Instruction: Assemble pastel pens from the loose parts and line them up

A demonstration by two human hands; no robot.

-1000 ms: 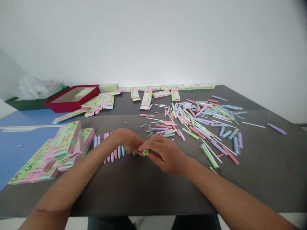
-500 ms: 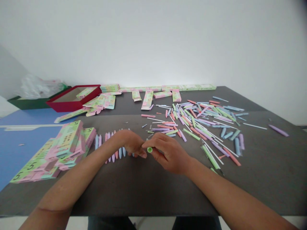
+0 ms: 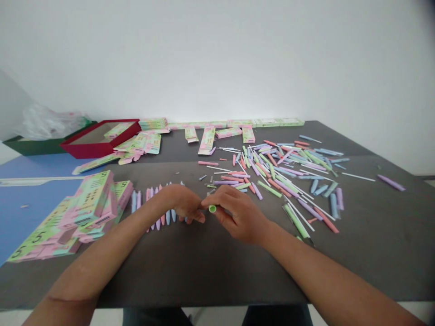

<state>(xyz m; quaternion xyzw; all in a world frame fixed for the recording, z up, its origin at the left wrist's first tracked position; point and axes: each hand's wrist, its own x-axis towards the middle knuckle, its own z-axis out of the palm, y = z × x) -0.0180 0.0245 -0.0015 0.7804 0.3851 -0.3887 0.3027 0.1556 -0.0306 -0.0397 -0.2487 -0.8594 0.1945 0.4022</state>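
One light-green, hollow, plastic-looking tube (image 3: 212, 208) is above the tabletop (image 3: 210, 267), pinched between thumb and fingers in the right hand's (image 3: 239, 215) grip, its round mouth facing the near edge, presumably leaving the hidden far end toward the left hand (image 3: 185, 203). That hand bends inward, fingertips close beside the right's; whether its grip holds anything, I cannot tell. Slim, tapered pastel barrels (image 3: 158, 223) lie side by side beneath the left forearm, probably kept parallel for order. Smooth coloured tubes and thin white rods (image 3: 358, 176) scatter at right, apparently within easy reach.
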